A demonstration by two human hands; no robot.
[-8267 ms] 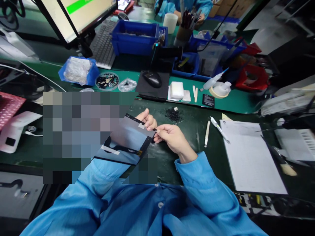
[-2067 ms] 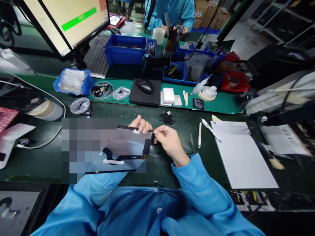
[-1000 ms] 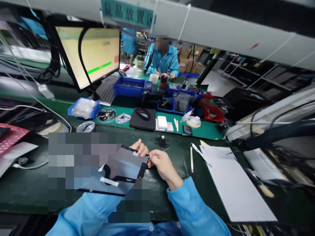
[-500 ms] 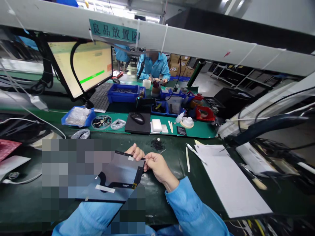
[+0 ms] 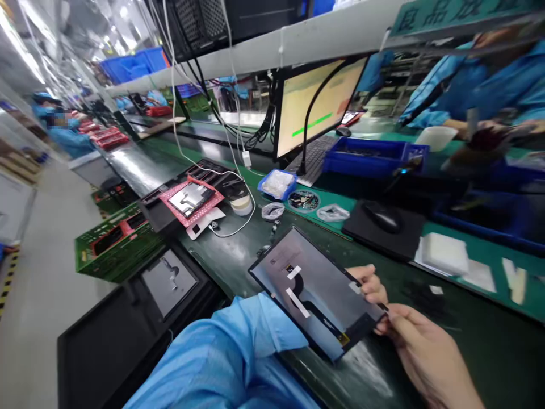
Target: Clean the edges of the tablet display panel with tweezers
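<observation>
The fingers of the left hand are curled over the far edge of a display panel, with the rest of that hand behind it. The thumb and fingers of the right hand are brought together in a pinch at the panel's right corner, touching the left fingertips or just beside them; whether a separate small part lies in this pinch cannot be determined.

The panel is held tilted above the dark green desk, rear face toward the camera. A black flex cable runs across this face to a yellow patch near the lower edge. A white strip lies beside the cable bend.

Beyond the hands, a blurred dark pile lies on the desk. Farther back are a black mouse on a dark pad, a white block, a round dish of small parts and a blue bin holding clear plastic. To the left, a second panel rests on pink bubble wrap.

At the rear, a monitor displays a green bar behind a keyboard. A person in blue is at the far right.
</observation>
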